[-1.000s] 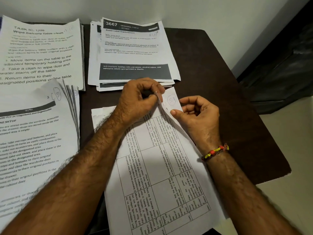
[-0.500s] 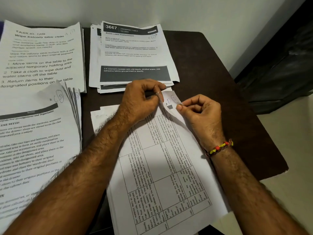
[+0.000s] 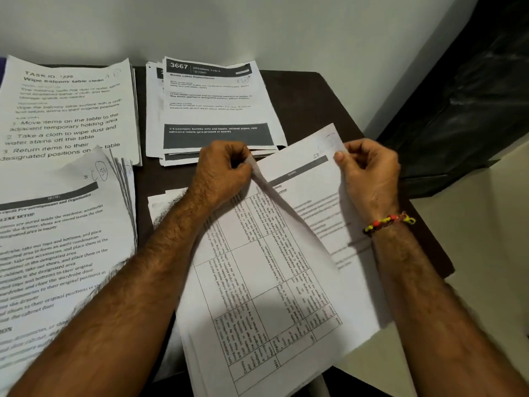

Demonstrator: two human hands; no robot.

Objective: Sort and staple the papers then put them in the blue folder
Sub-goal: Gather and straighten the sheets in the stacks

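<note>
I see left hand point(image 3: 221, 170) pinching table-printed sheet point(image 3: 257, 282) at top corner, right hand point(image 3: 369, 173) pinching text sheet point(image 3: 309, 181) lifted off it; both over dark table point(image 3: 315, 104) front-centre.

The sheet point(image 3: 309, 179) pinched at its top corner by the right hand point(image 3: 369, 173) is thin matt white paper, limp enough to curve. Left of that grip, the left hand point(image 3: 220, 170) pinches the edge of a table-printed sheet point(image 3: 257, 282), the same matt paper with black toner print. Beyond both grips, the stack headed 3667 point(image 3: 211, 110) is matt paper with dense dark-grey printed bands. Under everything, the table point(image 3: 315, 104) looks like dark brown, smooth, low-sheen wood or laminate. A woven thread bracelet point(image 3: 389, 222) circles the right wrist.
</note>
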